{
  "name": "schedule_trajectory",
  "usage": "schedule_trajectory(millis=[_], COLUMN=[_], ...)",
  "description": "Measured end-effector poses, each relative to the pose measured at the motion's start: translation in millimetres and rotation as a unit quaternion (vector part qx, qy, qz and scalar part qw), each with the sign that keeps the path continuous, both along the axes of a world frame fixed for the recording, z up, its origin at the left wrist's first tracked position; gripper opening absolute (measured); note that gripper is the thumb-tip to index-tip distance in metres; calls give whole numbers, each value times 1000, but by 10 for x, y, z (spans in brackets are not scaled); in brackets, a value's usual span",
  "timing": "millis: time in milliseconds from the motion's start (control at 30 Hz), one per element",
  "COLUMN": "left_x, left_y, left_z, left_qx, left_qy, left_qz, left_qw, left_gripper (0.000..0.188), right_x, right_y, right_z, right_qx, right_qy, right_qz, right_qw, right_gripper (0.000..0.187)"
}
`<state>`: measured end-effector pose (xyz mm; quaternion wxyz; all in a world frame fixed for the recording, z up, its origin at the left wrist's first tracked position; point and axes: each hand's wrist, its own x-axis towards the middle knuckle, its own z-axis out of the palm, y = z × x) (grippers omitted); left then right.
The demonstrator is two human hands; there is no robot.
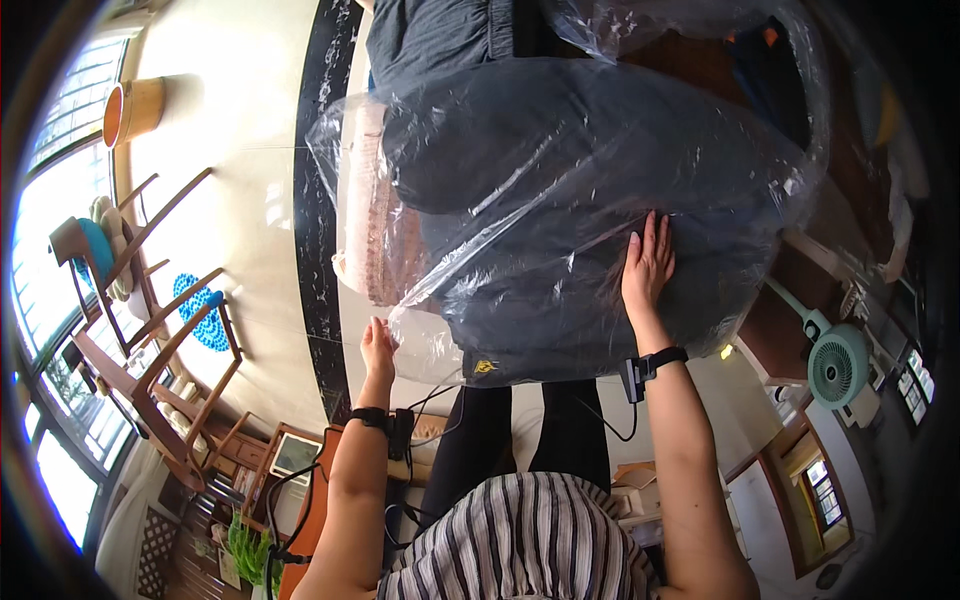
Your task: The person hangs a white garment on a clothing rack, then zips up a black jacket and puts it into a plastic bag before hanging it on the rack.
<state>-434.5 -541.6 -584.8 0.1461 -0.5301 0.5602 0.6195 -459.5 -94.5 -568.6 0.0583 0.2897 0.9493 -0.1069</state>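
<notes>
A large clear plastic bag (425, 345) lies spread in front of me, with dark grey folded clothing (600, 140) under its film. A small yellow emblem (485, 368) shows on the cloth at the near edge. My left hand (378, 347) is closed at the bag's near left corner, pinching the film. On top of the bag, right of the middle, my right hand (650, 265) rests flat with its fingers stretched out. Pale pink ribbed fabric (370, 235) shows at the left through the film. Beyond the bag lies a dark grey garment (440, 35) with a gathered waistband.
Wooden chairs (165, 330) stand on the left, near the windows, by a blue round mat (200, 312). An orange-tan bucket (133, 110) is at the far left. To the right stands a green fan (838, 368). Thin black cables (620, 435) hang from both wrist straps.
</notes>
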Motion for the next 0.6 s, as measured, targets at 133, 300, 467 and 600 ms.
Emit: schedule_trajectory(millis=[133, 300, 467, 600], left_x=[82, -105, -912, -1398], left_y=[256, -220, 320, 1436], left_z=[104, -99, 149, 858], left_qx=[84, -196, -501, -484], left_qy=[59, 34, 214, 378], left_qz=[-111, -265, -354, -503], left_qw=[988, 943, 760, 608], left_gripper=[26, 27, 43, 66], right_x=[9, -293, 82, 108], right_y=[-78, -1216, -1794, -1177], right_z=[217, 618, 740, 922], right_qx=[5, -172, -376, -215], right_qy=[84, 118, 91, 154], right_qz=[-21, 149, 344, 181], right_qw=[996, 967, 856, 947], right_gripper=[50, 48, 52, 57])
